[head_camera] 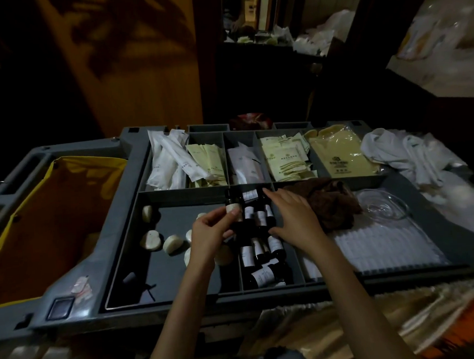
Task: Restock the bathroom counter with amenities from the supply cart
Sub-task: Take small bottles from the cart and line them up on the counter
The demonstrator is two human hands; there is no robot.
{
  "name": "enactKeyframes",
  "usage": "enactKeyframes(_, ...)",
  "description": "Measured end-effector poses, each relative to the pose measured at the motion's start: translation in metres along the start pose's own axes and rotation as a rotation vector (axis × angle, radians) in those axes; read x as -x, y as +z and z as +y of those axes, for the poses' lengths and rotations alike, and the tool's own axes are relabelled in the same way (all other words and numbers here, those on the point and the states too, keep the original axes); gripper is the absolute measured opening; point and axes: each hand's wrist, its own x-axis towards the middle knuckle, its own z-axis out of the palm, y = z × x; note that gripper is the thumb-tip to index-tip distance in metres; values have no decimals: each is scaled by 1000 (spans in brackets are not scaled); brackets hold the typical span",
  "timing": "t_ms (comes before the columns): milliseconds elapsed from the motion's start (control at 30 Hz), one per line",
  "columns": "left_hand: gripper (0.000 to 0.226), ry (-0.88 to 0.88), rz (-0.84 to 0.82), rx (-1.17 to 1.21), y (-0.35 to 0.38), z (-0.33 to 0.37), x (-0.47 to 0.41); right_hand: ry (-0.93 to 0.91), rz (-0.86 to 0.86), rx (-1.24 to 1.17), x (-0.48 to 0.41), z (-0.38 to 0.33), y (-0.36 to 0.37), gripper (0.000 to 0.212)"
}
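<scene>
– Fingers (pixel 226 214) of the left hand (pixel 209 234), what are they doing?

– They pinch one small dark bottle with a white label (pixel 230 204), thumb on the label, and hold it upright just above the tray.

– And the right hand (pixel 296 217)?

– Its fingers are straight and spread, with the thumb stretched apart. It lies over a group of the other small dark bottles (pixel 261 276). I see no curl around any of them.

– Where are those bottles?

– In the narrow middle compartment (pixel 240 277) of the grey plastic supply cart (pixel 115 211). Some stand under the hand, and some lie on their sides nearer to the person.

– What is beside it?

– On the left, the wide compartment has round white soaps (pixel 173 244). On the right there is a crumpled brown cloth (pixel 329 202), touching the right hand, and a clear glass dish (pixel 381 205). Pale yellow paper sachets (pixel 281 158) fill the back row. A yellow fabric bag (pixel 55 214) hangs at the cart's left end.
</scene>
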Motion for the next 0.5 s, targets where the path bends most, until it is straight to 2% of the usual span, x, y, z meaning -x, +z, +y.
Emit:
enactKeyframes(233, 9, 8, 7, 4, -1, -1, 0, -53, -53, 197, -13, -5, 13, 89)
enactKeyframes(500, 12, 12, 6, -2, 0, 0, 1, -47, -29, 205, -27, -2, 28, 74)
